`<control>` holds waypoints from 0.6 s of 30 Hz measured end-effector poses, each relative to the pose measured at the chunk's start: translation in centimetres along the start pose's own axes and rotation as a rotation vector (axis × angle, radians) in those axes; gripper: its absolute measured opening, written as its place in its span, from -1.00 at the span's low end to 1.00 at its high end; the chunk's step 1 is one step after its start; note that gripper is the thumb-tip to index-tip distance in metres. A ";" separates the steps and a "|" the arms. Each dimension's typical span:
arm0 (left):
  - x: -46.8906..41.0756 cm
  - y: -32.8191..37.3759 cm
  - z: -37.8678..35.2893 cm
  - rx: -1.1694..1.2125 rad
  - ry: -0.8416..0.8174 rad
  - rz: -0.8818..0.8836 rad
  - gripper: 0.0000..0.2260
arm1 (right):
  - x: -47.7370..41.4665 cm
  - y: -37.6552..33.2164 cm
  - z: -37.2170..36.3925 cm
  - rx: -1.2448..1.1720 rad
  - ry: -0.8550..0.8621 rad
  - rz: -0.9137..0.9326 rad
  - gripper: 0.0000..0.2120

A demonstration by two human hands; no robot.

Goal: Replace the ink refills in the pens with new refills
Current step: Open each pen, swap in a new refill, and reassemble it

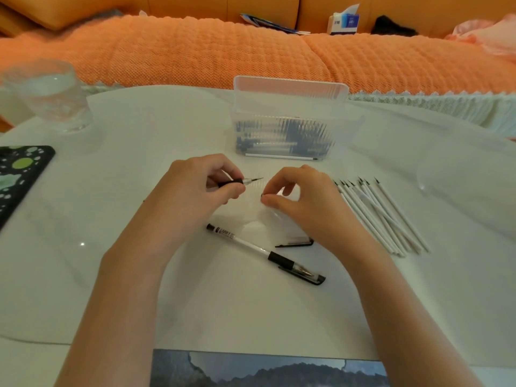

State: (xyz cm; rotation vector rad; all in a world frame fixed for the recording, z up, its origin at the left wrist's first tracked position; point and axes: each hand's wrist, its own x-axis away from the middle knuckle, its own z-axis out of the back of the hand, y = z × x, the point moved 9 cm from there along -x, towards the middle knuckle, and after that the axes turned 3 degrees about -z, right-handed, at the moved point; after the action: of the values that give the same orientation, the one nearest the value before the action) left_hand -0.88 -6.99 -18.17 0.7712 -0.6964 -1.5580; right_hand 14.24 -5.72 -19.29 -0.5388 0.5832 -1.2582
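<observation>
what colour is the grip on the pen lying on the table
Black; the grip of the pen shows best in the head view.

Clear ribbed plastic box (290,118); glossy white table (83,275); knobbly orange cloth cover (195,51).

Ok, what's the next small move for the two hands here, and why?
Probably the right hand goes to the silver nose of the pen gripped by the left hand and twists it off. The pen is uncapped, its point faces that hand, and refills lie ready on the right. The small piece it pinches I cannot identify.
</observation>
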 end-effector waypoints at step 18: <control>0.0 0.8 -0.9 -0.035 -0.047 -0.008 -0.92 | 0.4 -0.6 1.9 -0.198 0.045 0.050 -0.97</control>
State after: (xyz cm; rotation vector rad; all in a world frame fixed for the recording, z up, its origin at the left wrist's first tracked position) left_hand 0.26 -7.11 -18.09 0.7143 -0.6999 -1.5955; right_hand 15.16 -6.11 -17.51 -0.6580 0.7592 -1.1748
